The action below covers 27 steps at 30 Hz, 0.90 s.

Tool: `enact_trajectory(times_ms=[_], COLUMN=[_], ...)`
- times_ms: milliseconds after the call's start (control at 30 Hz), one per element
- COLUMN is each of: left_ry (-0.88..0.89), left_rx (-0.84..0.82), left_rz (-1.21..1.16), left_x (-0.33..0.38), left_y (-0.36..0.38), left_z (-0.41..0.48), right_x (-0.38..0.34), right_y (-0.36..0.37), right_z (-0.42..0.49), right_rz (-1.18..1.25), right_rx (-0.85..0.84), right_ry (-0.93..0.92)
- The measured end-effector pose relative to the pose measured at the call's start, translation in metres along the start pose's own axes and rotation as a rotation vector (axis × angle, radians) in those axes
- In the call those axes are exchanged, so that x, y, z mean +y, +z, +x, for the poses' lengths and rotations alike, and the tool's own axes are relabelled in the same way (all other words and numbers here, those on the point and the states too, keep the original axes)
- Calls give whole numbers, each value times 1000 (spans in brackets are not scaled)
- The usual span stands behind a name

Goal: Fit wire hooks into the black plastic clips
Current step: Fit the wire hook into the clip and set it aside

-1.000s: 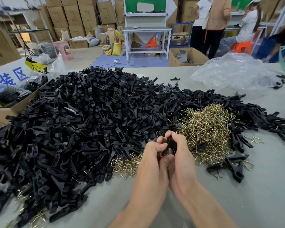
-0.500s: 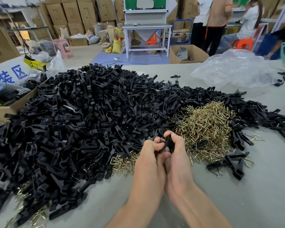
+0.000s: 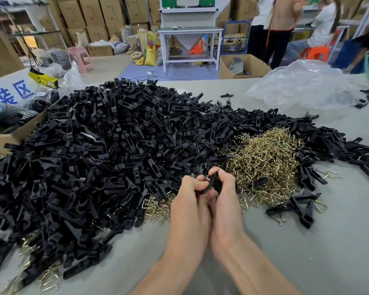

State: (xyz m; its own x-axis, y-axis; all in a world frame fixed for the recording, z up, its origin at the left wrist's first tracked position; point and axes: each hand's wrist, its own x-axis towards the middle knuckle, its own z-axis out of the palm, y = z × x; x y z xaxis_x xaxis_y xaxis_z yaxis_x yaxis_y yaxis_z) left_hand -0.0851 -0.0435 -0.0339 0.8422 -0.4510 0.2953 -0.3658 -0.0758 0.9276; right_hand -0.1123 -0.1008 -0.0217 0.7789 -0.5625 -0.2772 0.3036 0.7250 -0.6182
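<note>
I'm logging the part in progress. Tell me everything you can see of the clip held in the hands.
The clip is black, matte-looking plastic, mostly hidden; only a slanted bar shows. The left hand and right hand both grip it, held above the table just before the hook pile. Whether a hook is fitted cannot be told.

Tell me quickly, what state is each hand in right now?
Left hand: closed, fingers curled round the black clip.
Right hand: closed, gripping the same black clip.
</note>
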Motion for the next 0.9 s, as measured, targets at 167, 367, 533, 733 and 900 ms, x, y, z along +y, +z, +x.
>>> enact_trajectory(times_ms=[167, 367, 533, 733, 900], left_ry=[-20, -63, -111, 92, 145], left_rx=[-29, 31, -49, -62, -61], left_rz=[-25, -358, -427, -92, 30], left_x=[-3, 1, 4, 4, 3], left_y=[-1, -13, -17, -13, -8], left_z=[5, 19, 12, -2, -9], right_x=[-6, -10, -13, -30, -35], right_y=[-3, -5, -10, -21, -30], right_z=[3, 13, 12, 0, -9], right_rz=[94, -88, -198, -112, -108], right_rx=[-70, -228, -247, -266, -241], right_ry=[28, -45, -131, -116, -117])
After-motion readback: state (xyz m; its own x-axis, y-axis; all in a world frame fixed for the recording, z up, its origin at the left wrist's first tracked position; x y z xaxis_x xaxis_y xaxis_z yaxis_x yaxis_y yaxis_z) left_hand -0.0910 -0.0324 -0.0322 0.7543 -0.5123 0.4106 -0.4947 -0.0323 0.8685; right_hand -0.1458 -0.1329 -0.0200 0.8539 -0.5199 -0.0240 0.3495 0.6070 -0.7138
